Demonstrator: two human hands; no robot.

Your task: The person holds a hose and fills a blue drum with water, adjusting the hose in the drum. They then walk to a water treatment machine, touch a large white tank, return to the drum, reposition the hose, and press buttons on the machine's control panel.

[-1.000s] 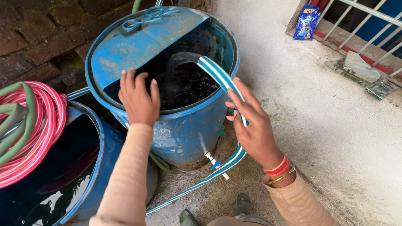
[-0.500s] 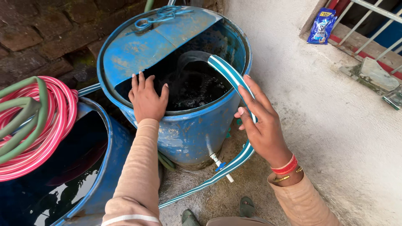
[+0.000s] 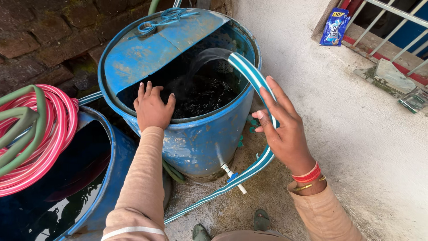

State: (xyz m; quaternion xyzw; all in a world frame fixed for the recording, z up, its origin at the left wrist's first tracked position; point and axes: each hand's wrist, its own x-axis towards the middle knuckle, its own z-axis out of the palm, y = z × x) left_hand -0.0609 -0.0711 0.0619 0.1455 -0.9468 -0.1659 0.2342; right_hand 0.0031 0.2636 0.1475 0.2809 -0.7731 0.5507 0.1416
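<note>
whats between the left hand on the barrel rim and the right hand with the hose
In the head view, the open mouth of the blue barrel, dark water inside. The left hand rests on its rim; the right hand holds the striped hose pouring in.

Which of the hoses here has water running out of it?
The teal-and-white striped hose held by the right hand, pouring into the blue barrel whose rim the left hand rests on. The pink hose and green hose lie coiled, dry.
</note>
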